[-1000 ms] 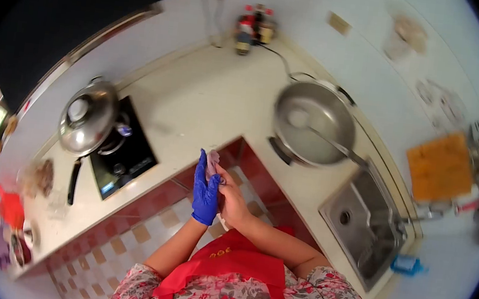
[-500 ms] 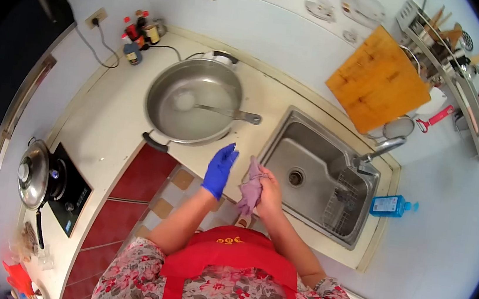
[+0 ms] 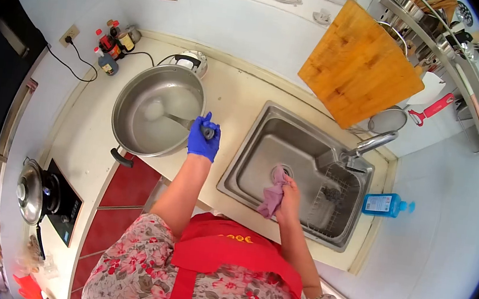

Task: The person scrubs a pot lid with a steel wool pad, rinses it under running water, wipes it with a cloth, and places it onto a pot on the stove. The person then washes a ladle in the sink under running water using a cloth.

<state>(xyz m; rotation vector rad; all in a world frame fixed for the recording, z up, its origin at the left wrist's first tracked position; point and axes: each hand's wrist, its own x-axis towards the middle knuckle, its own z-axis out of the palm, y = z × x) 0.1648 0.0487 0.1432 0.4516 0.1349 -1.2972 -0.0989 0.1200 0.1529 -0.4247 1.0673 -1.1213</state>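
Observation:
My left hand [image 3: 203, 139], in a blue glove, is closed around the handle end of a metal ladle [image 3: 179, 121]. The ladle's round bowl lies in cloudy liquid inside a wide steel pan [image 3: 130, 87] with black handles. The hand is at the pan's right rim. Bare and closed, my right hand [image 3: 288, 201] pinches a crumpled mauve cloth [image 3: 272, 196], which hangs down over the near part of the steel sink [image 3: 263, 152]. Part of the sink's drain is hidden behind the cloth.
A wooden cutting board [image 3: 361, 66] leans on the wall behind the faucet [image 3: 370, 145]. A blue bottle [image 3: 381, 204] stands right of the sink. Bottles [image 3: 109, 46] fill the back left corner. Far left, a lidded pan [image 3: 32, 191] sits by a black cooktop [image 3: 65, 200].
My left hand has moved up and left from beside the cloth and taken hold of the ladle handle. My right hand has carried the cloth rightward over the sink. The view has shifted.

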